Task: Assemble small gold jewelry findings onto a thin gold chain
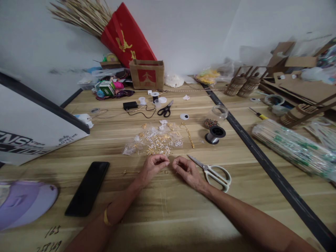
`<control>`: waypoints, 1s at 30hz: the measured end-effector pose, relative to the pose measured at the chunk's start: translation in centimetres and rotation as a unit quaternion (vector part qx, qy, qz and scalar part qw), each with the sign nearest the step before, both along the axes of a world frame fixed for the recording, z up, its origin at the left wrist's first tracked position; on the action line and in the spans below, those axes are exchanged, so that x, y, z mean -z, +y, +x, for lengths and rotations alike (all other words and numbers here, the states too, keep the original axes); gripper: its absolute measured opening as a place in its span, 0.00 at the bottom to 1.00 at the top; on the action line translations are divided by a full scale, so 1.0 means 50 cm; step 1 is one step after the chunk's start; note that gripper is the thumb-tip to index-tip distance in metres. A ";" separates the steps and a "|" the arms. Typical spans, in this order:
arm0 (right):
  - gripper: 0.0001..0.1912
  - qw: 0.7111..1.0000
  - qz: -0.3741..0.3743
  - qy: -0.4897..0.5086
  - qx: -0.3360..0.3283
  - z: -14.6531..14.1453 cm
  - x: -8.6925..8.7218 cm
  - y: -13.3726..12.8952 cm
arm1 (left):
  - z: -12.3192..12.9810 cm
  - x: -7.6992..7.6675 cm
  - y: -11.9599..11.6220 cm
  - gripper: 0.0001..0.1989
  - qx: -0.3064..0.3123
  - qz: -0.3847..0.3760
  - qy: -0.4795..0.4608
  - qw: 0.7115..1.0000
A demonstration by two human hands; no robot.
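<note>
My left hand (155,167) is closed in a pinch over the wooden table, its fingertips pointing at my other hand. Whatever sits in that pinch is too small to name. Close beside it, my right hand (187,170) has its fingers curled together, and what they hold, if anything, is hidden. Just beyond both hands lies a pile of gold and silver jewelry findings (159,144), partly in clear plastic bags. A gold chain (188,134) rests to the right of the pile. White-handled scissors (214,174) lie right next to my right hand, blades toward the pile.
A black phone (88,189) lies left of my forearm. Beyond the hands are black scissors (165,110), a wire spool (215,135) and a jar of beads (213,120). A large white box (34,129) stands left; wrapped sticks (291,147) lie right.
</note>
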State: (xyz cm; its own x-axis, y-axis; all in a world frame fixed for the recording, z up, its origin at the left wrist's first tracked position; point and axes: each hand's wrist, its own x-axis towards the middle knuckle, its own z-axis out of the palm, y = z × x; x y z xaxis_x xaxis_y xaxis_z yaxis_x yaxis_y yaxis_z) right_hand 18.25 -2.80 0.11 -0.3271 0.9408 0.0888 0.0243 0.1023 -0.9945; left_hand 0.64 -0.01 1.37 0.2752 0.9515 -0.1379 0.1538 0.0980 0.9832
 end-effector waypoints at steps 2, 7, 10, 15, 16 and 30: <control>0.13 1.000 -0.003 0.001 -0.003 0.000 -0.002 0.000 | 0.000 -0.001 0.000 0.05 0.003 0.000 -0.001 1.000; 0.14 1.000 -0.006 0.005 -0.006 -0.002 -0.011 -0.001 | 0.001 -0.001 0.000 0.05 0.004 0.005 0.005 1.000; 0.14 1.000 -0.009 0.006 -0.005 -0.003 -0.010 -0.001 | 0.001 -0.002 0.000 0.05 0.007 0.007 0.007 1.000; 0.14 1.000 -0.007 0.004 -0.008 -0.003 -0.007 0.000 | 0.001 -0.006 -0.001 0.04 0.012 0.005 0.007 1.000; 0.14 1.000 -0.007 0.003 -0.008 -0.002 -0.007 0.000 | 0.001 -0.006 -0.001 0.04 0.013 0.005 0.008 1.000; 0.15 1.000 -0.004 -0.011 0.002 -0.004 -0.011 -0.001 | 0.001 -0.013 -0.005 0.06 0.036 0.011 0.007 0.999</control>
